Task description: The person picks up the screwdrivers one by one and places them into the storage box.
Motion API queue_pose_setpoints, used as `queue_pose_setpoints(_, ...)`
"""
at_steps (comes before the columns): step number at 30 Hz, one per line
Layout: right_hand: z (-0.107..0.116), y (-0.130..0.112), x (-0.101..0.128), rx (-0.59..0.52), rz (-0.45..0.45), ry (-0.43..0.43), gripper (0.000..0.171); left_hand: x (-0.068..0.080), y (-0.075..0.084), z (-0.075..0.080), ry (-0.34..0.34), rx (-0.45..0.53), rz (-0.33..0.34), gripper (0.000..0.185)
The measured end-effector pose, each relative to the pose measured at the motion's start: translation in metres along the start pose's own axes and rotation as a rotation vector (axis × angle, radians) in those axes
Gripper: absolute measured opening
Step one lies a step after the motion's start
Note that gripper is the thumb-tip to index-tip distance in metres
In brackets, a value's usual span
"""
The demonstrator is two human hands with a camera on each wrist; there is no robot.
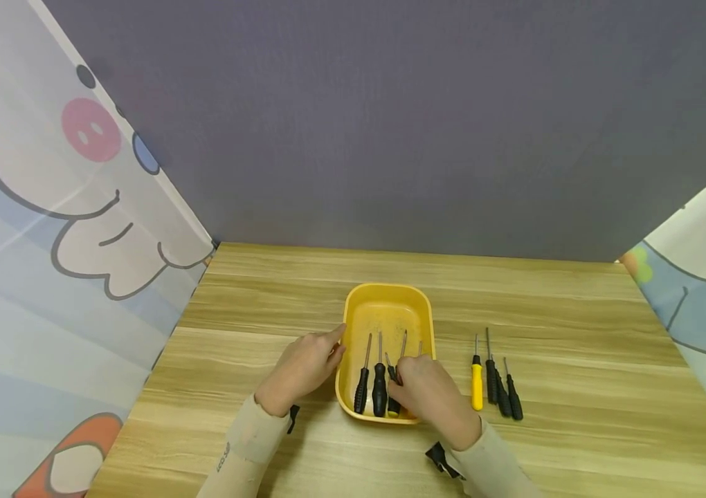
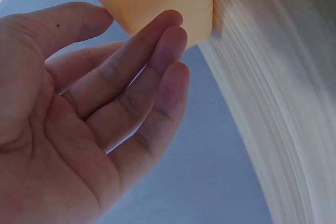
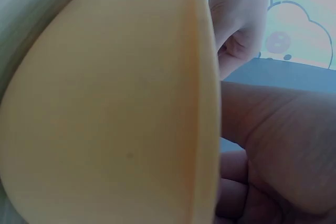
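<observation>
A yellow plastic tray [image 1: 390, 294] stands on the table, holding several screwdrivers side by side. Two of them, a black screwdriver [image 1: 361, 391] and a thicker black screwdriver [image 1: 379, 391], lie at its left. Beside them rests a black screwdriver with a yellow end [image 1: 394, 409], partly covered by my right hand [image 1: 428, 391]. That hand reaches over the right wall, fingers curled, and appears to pinch a small black screwdriver [image 1: 392, 372]; the tray wall [image 3: 121, 108] hides the fingertips in the right wrist view. My left hand [image 1: 306, 366] touches the tray's left side with loosely extended fingers [image 2: 152, 98].
Right of the tray lie a yellow-handled screwdriver [image 1: 477, 387] and several black screwdrivers [image 1: 513, 401] close together. A grey panel [image 1: 415, 138] rises behind the wooden table [image 1: 266, 277]. Cartoon-printed curtains [image 1: 29, 242] hang at both sides.
</observation>
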State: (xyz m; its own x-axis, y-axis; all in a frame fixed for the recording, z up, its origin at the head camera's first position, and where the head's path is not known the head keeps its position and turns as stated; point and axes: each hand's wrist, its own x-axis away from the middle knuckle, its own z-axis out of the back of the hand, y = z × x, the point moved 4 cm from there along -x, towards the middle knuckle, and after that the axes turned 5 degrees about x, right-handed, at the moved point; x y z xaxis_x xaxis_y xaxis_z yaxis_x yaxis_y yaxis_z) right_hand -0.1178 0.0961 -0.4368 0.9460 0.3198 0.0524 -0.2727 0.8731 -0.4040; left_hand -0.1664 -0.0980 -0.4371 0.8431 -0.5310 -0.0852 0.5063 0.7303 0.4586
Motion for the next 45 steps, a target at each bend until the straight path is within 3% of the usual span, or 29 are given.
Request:
queue_pose_setpoints(13,0.009,0.0,0.008,-0.116,0.02,-0.034,0.025,0.0,0.0,0.0,-0.007,-0.001,0.017,0.045)
queue_pose_setpoints(24,0.034,0.015,0.02,-0.035,-0.079,0.011,0.013,-0.001,0.0,0.0,-0.012,0.001,0.022,0.045)
queue_pose_setpoints(32,0.047,0.042,0.031,0.032,-0.126,0.034,0.009,-0.001,0.0,0.0,-0.013,0.004,0.025,0.045)
queue_pose_setpoints(45,0.048,0.104,0.063,0.112,-0.244,-0.01,0.01,-0.001,0.0,-0.001,-0.015,0.001,0.035,0.046)
